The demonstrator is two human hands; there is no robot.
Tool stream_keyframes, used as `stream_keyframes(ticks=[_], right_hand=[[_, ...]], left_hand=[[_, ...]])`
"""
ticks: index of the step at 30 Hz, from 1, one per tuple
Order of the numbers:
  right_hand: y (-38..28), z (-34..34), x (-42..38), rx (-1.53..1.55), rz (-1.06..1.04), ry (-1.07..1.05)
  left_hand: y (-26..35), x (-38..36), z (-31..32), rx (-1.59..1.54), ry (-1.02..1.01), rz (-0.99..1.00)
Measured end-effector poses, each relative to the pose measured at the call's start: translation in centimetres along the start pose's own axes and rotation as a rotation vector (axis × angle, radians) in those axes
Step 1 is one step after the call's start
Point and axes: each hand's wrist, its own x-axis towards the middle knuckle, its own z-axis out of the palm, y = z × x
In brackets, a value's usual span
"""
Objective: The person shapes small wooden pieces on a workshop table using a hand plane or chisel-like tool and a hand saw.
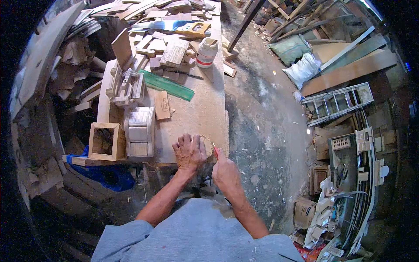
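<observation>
My left hand (190,152) presses down near the front edge of the workbench, fingers bent and holding a small pale wood piece (208,147) against the top. Wrapped round a thin red tool (215,151), my right hand (226,172) is just right of that piece, at the bench corner. The tool's tip meets or nearly meets the wood; its exact kind is too small to tell. Left of my hands stands a small wooden model part with a rounded front (140,132). A flat wood piece with an oval mark (163,105) lies beyond my left hand.
On the workbench (198,115) lie a green ruler-like strip (168,85), a white jar (207,53), a handsaw (174,26) and many wood offcuts. A square wooden box (105,141) stands at the left edge. A ladder (338,104) lies at right on the floor.
</observation>
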Motion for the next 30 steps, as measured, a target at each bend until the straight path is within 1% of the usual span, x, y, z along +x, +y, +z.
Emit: stream_keyframes(ticks=[4, 7, 10, 13, 16, 19, 22, 25, 28, 30], right_hand=[[0.3, 0.2, 0.1, -0.012, 0.008, 0.023], [-0.1, -0.4, 0.1, -0.013, -0.008, -0.017], [0.1, 0.5, 0.0, 0.013, 0.02, 0.077], [-0.4, -0.1, 0.0, -0.002, 0.004, 0.059], [-0.3, -0.2, 0.2, -0.085, -0.001, -0.026], [-0.9, -0.5, 0.1, -0.105, -0.007, -0.021], [1.0, 0.6, 1.1, 0.063, 0.002, 0.012], [2.5, 0.9, 1.3, 0.097, -0.044, -0.028], [1.2, 0.5, 0.9, 0.014, 0.031, -0.014], [0.5, -1.2, 0.6, 0.087, 0.029, 0.049]], left_hand=[[0.0, 0.0, 0.2, 0.016, -0.002, -0.004], [0.3, 0.0, -0.4, 0.02, -0.013, -0.001], [0.2, -0.1, -0.5, -0.002, -0.017, 0.0], [0.1, 0.0, -0.2, 0.017, -0.027, -0.002], [0.2, 0.0, -0.5, 0.016, -0.038, -0.002], [0.2, 0.0, -0.5, 0.004, -0.026, 0.0], [0.4, 0.5, -0.6, 0.011, -0.026, -0.008], [0.5, 0.2, -0.5, 0.004, -0.034, -0.016], [0.3, 0.3, -0.8, -0.012, -0.03, -0.021], [0.5, 0.2, -1.0, -0.015, -0.043, -0.035]])
